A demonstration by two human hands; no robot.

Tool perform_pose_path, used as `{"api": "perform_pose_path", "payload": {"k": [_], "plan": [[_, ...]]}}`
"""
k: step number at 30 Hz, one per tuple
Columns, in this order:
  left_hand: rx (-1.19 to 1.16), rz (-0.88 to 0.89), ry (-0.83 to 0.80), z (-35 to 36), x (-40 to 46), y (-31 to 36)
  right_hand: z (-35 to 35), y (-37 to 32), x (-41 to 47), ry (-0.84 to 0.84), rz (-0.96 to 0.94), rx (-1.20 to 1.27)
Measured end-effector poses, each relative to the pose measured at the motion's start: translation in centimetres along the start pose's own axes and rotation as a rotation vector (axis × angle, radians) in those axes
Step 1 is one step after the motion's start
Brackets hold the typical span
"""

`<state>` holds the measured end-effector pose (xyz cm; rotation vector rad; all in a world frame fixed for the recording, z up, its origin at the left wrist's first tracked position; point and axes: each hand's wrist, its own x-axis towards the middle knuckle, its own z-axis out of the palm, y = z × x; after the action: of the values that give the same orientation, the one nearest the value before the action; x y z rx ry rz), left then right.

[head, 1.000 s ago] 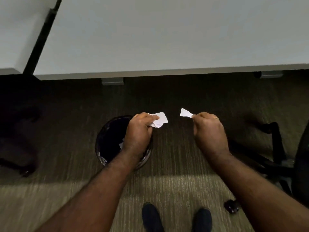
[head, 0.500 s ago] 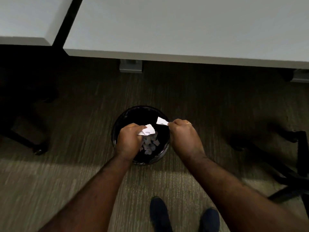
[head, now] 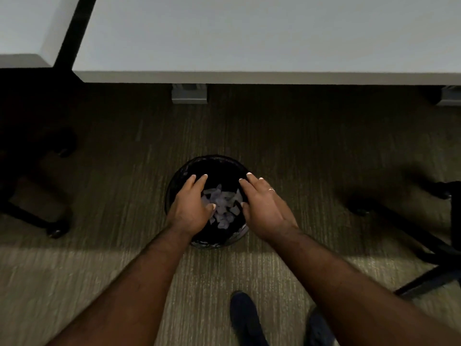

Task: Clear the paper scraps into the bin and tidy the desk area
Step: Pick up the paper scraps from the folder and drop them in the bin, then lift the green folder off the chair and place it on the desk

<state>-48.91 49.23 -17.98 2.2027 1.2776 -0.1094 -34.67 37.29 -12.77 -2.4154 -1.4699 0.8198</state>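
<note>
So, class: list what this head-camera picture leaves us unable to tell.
- Round black bin: its near rim, covered by the left hand and right hand.
- White desk top: cut off by the frame's top edge.
- Pale paper scraps: too dim to count.

An office: grey desks (head: 249, 33), striped carpet (head: 299, 146), wheeled chair bases (head: 424, 245), small wastebasket (head: 212, 163).

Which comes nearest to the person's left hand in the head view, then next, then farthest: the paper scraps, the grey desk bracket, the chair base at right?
From the left hand:
1. Paper scraps, beside it in the bin.
2. Grey desk bracket, ahead under the desk edge.
3. Chair base, far right.
</note>
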Motion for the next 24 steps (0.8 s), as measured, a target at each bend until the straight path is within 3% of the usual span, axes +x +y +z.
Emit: {"api": "perform_pose_path", "payload": {"k": [5,9,14,19,24], "plan": [[0.066,0.122,0.136,-1.2,-0.1,4.1,-1.9,2.1,-1.0,0.261,0.009,-0.086],[0.058,0.343,0.256,-2.5,-0.9,9.1,-4.4,4.2,-3.1,0.427,0.09,-0.118],[-0.042,0.551,0.167,-2.3,-1.7,15.6,-7.7,8.5,-7.0,0.546,0.201,-0.169],[-0.007,0.628,0.146,-1.6,-2.4,22.8,-11.3,13.6,-11.0,0.609,0.357,-0.189],[-0.016,0.73,-0.001,0.4,-3.7,31.3,-15.5,19.9,-16.1,0.703,0.602,-0.154]]}}
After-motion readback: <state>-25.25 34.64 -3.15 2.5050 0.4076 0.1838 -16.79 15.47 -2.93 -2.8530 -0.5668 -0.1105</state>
